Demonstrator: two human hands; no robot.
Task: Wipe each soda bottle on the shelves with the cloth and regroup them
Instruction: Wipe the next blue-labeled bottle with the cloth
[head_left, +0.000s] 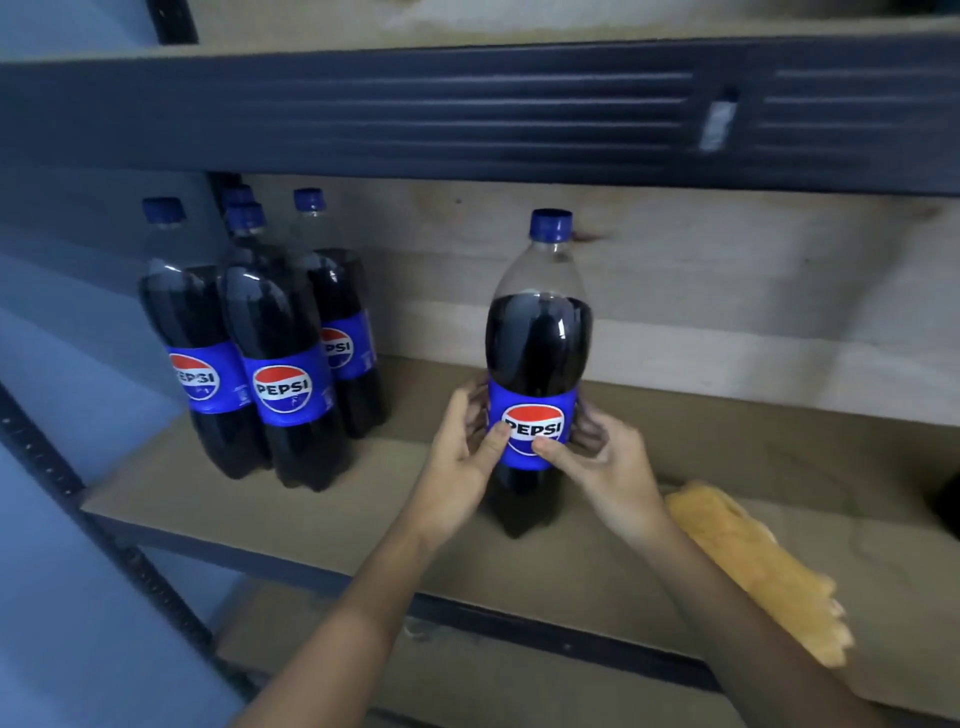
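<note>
A large Pepsi bottle (537, 343) with a blue cap stands upright on the middle shelf board (363, 499). My left hand (462, 457) and my right hand (602, 467) both grip it at the blue label, thumbs on the logo. Several more Pepsi bottles (283, 332) stand grouped at the left back of the same shelf, apart from the held one. A yellow cloth (753, 566) lies on the shelf to the right of my right forearm, hanging over the front edge; neither hand touches it.
A dark metal shelf beam (467, 114) runs overhead close above the bottle caps. A dark upright post (104, 545) stands at the left front. A lower shelf board (467, 680) shows below. A dark object (948, 504) sits at the far right edge.
</note>
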